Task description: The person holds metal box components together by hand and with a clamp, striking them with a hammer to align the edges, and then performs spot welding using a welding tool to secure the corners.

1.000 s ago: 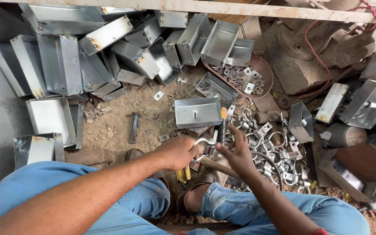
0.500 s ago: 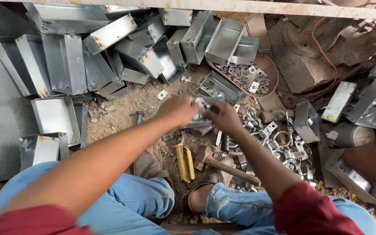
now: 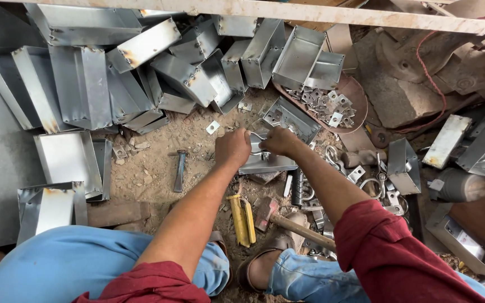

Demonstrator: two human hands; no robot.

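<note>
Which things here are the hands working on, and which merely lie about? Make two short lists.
In hand:
left hand, right hand
small metal box
bent metal clip

Lying about:
hammer
yellow-handled tool
chisel
stacked metal boxes

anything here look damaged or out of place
The metal boxes lie tumbled at all angles, several with rusty brown corners. Small brackets spill over the dirt beside them. Both hands, left hand and right hand, grip one box.
</note>
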